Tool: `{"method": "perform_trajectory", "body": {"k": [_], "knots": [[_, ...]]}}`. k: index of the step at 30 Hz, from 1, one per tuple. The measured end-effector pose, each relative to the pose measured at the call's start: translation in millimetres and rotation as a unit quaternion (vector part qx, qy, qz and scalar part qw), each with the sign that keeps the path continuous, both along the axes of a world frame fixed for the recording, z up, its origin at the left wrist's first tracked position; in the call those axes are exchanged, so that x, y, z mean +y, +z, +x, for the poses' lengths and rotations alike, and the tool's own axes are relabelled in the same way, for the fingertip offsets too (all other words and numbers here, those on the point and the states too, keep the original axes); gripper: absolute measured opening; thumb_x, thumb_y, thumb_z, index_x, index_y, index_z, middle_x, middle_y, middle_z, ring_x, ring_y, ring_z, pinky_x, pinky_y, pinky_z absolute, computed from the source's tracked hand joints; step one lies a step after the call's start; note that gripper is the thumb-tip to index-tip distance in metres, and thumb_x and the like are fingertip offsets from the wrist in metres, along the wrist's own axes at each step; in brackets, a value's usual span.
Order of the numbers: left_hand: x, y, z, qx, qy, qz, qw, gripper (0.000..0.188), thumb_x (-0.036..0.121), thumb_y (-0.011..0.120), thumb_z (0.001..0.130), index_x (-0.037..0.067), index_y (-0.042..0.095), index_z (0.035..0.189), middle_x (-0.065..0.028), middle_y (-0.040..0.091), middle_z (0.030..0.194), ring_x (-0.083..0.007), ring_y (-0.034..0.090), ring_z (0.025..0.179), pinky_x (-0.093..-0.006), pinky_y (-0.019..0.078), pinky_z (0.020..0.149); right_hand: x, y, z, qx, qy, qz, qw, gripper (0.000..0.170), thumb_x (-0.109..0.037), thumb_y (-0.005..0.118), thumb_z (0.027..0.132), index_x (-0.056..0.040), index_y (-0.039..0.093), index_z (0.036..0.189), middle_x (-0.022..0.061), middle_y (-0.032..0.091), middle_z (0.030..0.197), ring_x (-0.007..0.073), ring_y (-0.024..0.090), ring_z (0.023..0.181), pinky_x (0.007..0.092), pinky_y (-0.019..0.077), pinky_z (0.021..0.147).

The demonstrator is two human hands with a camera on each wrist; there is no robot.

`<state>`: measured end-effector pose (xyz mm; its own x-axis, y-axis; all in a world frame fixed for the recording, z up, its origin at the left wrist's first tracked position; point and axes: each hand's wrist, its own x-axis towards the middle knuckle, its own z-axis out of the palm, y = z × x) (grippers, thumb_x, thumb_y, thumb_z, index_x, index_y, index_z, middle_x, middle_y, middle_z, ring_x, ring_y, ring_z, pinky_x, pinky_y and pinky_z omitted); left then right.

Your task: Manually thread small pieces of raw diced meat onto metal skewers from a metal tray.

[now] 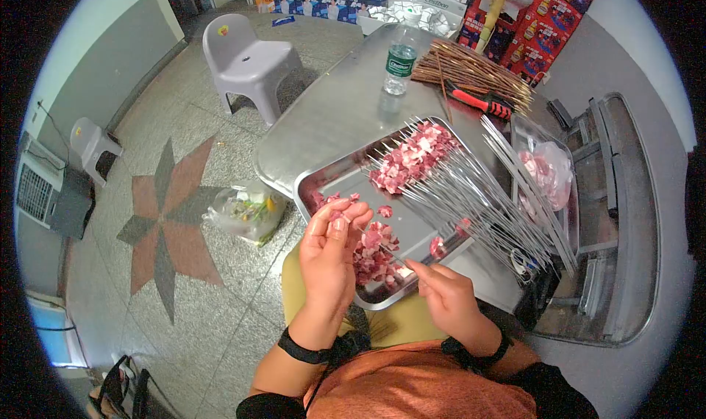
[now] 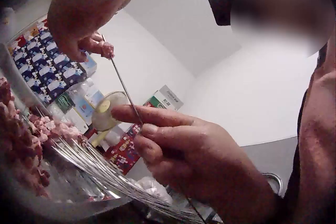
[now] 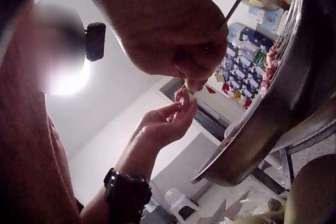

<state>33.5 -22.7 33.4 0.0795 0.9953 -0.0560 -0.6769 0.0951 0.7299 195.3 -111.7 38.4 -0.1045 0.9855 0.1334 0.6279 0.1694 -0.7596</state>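
Note:
My left hand [image 1: 329,253] pinches a small piece of raw meat [image 2: 107,50] between thumb and fingertips, over the near left side of a metal tray [image 1: 412,224]. A thin metal skewer [image 2: 124,81] is pinched between the thumb and fingers of my right hand [image 1: 450,300]. In the left wrist view the skewer's far end reaches the meat at the left fingertips. Beneath the hands, a pile of cut raw meat [image 1: 376,253] lies in the tray's near corner. Several skewers loaded with meat [image 1: 415,154] lie side by side across the tray's far end.
Bare metal skewers [image 1: 559,231] lie right of the tray beside a plastic bag of meat [image 1: 546,170]. Farther back are a water bottle [image 1: 399,66], a bundle of brown sticks [image 1: 471,73] and a red-black handled tool [image 1: 482,101]. A plastic chair [image 1: 250,59] stands on the floor.

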Motion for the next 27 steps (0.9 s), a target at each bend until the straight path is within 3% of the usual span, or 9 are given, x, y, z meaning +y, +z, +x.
{"method": "perform_trajectory", "body": {"k": [8, 14, 22, 27], "knots": [[-4, 4, 3, -0.020, -0.023, -0.032, 0.999, 0.025, 0.013, 0.046, 0.091, -0.001, 0.047, 0.112, -0.0160, 0.058, 0.107, -0.0234, 0.058, 0.097, -0.0345, 0.0447, 0.088, 3, -1, -4, 0.012, 0.010, 0.018, 1.000, 0.039, 0.001, 0.050, 0.079, -0.0063, 0.053, 0.117, 0.0151, 0.054, 0.077, 0.0308, 0.056, 0.065, 0.0356, 0.0454, 0.058], [-5, 5, 4, -0.098, -0.052, 0.013, 0.994, 0.022, 0.017, 0.045, 0.092, 0.000, 0.051, 0.105, -0.0150, 0.060, 0.102, -0.0227, 0.058, 0.094, -0.0329, 0.0448, 0.086, 2, -1, -4, 0.010, 0.011, 0.014, 1.000, 0.039, 0.001, 0.050, 0.080, -0.0063, 0.052, 0.118, 0.0154, 0.054, 0.077, 0.0308, 0.056, 0.066, 0.0356, 0.0457, 0.059], [-9, 9, 13, -0.041, 0.024, -0.039, 0.998, 0.022, 0.024, 0.044, 0.093, 0.003, 0.052, 0.095, -0.0101, 0.061, 0.088, -0.0210, 0.058, 0.083, -0.0309, 0.0452, 0.078, 0, -2, -7, 0.012, 0.012, -0.005, 1.000, 0.041, 0.001, 0.050, 0.079, -0.0049, 0.051, 0.119, 0.0163, 0.056, 0.080, 0.0309, 0.057, 0.069, 0.0357, 0.0462, 0.061], [-5, 2, 10, -0.075, 0.045, -0.034, 0.996, 0.022, 0.022, 0.043, 0.094, 0.001, 0.052, 0.095, -0.0117, 0.061, 0.088, -0.0203, 0.059, 0.081, -0.0327, 0.0483, 0.077, -2, -2, -7, 0.017, 0.012, 0.007, 1.000, 0.042, 0.002, 0.050, 0.079, -0.0050, 0.051, 0.120, 0.0165, 0.056, 0.081, 0.0315, 0.057, 0.069, 0.0359, 0.0463, 0.060]]}}
